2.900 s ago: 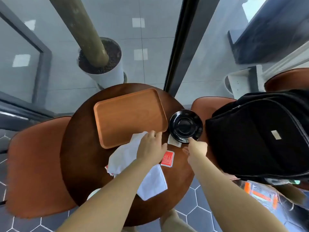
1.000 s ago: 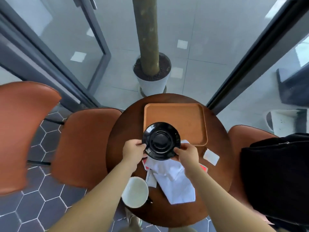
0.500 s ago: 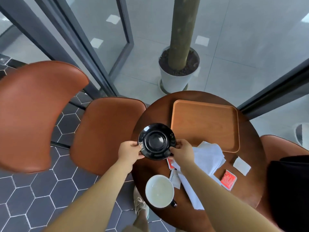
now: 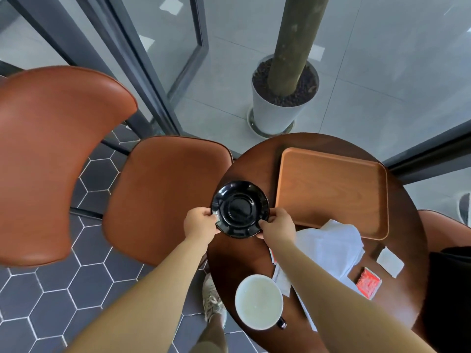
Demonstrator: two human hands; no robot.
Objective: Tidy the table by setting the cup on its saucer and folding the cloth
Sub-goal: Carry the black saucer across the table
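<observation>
Moved from the right side to the left edge of the round dark wooden table [image 4: 244,261], the glossy black round saucer [image 4: 240,208] is pinched at its rim by my left hand [image 4: 201,226] and my right hand [image 4: 277,229]. Just right of it lies a rectangular orange-brown wooden tray [image 4: 331,192], with the crumpled white cloth [image 4: 334,245] touching its near rim. A white ceramic cup [image 4: 258,301], pale inside, stands nearest me. The small red sachet [image 4: 368,282] carries print too small to read.

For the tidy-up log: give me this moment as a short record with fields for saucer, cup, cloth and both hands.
saucer: black, at the left edge of the table, held by both hands
left hand: grips the saucer's left rim
right hand: grips its right rim
cup: white, upright on the table, not on the saucer
cloth: white, crumpled, unfolded, beside the wooden tray
</observation>
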